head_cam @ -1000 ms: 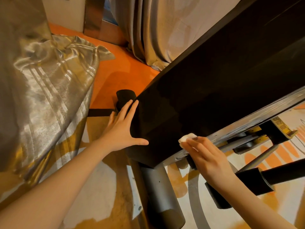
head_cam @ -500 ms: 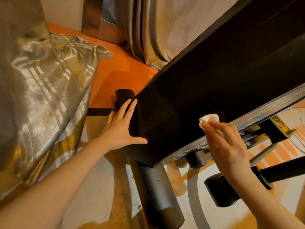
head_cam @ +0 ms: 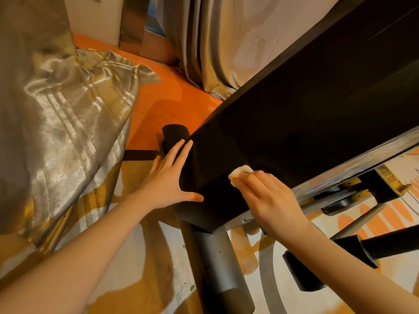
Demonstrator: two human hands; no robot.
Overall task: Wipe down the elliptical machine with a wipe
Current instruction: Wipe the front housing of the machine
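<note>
The elliptical machine's big black housing (head_cam: 294,123) slants from upper right down to the centre. My left hand (head_cam: 167,182) lies flat against its lower left end, fingers straight and thumb spread. My right hand (head_cam: 269,200) grips a small white wipe (head_cam: 240,172) under its fingertips and presses it on the black surface close to the lower end. Only the front edge of the wipe shows past my fingers.
A silver rail (head_cam: 362,159) runs along the housing's lower edge, above a grey support post (head_cam: 217,257) and a black pedal arm (head_cam: 385,243). Shiny silver fabric (head_cam: 63,132) is heaped at left; grey curtains (head_cam: 226,41) hang behind. The floor is orange with a patterned rug.
My right hand slid the wipe right along the housing's lower edge, then back left and up onto the black face. The left hand stayed in place.
</note>
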